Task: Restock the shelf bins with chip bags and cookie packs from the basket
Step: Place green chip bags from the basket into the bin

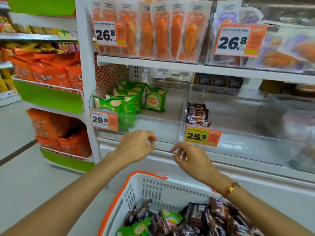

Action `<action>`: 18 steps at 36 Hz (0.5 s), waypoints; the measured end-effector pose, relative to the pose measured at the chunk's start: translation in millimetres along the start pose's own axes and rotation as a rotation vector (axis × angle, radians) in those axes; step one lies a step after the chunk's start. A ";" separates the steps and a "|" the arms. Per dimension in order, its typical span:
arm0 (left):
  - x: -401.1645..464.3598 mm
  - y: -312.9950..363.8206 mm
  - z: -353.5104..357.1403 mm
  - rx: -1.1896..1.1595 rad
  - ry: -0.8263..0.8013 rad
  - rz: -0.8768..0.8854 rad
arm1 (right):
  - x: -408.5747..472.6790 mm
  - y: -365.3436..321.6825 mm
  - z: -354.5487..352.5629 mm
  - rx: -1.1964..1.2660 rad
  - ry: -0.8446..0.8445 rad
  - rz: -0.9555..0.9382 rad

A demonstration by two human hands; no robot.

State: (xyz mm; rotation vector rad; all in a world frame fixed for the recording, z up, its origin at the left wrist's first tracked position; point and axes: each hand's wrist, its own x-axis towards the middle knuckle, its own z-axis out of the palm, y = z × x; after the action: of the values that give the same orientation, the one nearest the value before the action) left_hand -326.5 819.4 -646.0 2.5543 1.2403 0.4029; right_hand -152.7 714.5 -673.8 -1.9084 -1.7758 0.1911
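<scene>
Both hands hang in the air in front of the shelf (170, 66), between the basket and the bins, and neither holds anything. The left hand (138, 145) has its fingers loosely curled, the tips near the lower front edge of the chip bin (153, 132). The right hand (189, 157) is just beside it, fingers relaxed and half bent, also empty. The two hands are near each other but apart.

The basket (134, 189) stands low, in front of the person, with an orange rim. Inside lie many dark cookie packs (219, 217) and a few green chip bags (136, 227), mixed together. In the chip bin, at the left end of the shelf, some green bags (129, 101) already stand toward its left side; its right part is bare. In the next bin to the right, only a small pile of brown packs (197, 114) leans at the left front corner, above the yellow price tag (202, 136).

I judge that the task is in its early or middle part: the basket is far from empty and both bins have much room. The hands seem to be between two placements. The next move probably calls for lowering a hand into the basket, taking one kind of pack only, and carrying it over the clear front wall of the matching bin.
</scene>
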 end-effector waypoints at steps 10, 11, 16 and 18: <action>-26.1 16.1 159.4 -0.262 -0.462 -0.047 | -76.7 89.8 45.5 -0.026 -0.414 0.323; -28.1 17.2 171.3 -0.272 -0.497 -0.046 | -80.4 93.9 50.5 -0.030 -0.437 0.343; -42.9 25.4 220.7 -0.263 -0.649 -0.053 | -99.9 108.1 73.4 -0.179 -0.482 0.404; -52.2 30.8 238.1 -0.310 -0.697 -0.058 | -107.1 112.7 78.4 -0.249 -0.477 0.469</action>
State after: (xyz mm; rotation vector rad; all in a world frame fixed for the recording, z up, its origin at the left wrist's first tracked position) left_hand -249.2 730.7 -861.6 2.0985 0.8935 -0.2775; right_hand -101.2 632.7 -818.6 -2.6140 -1.6531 0.6665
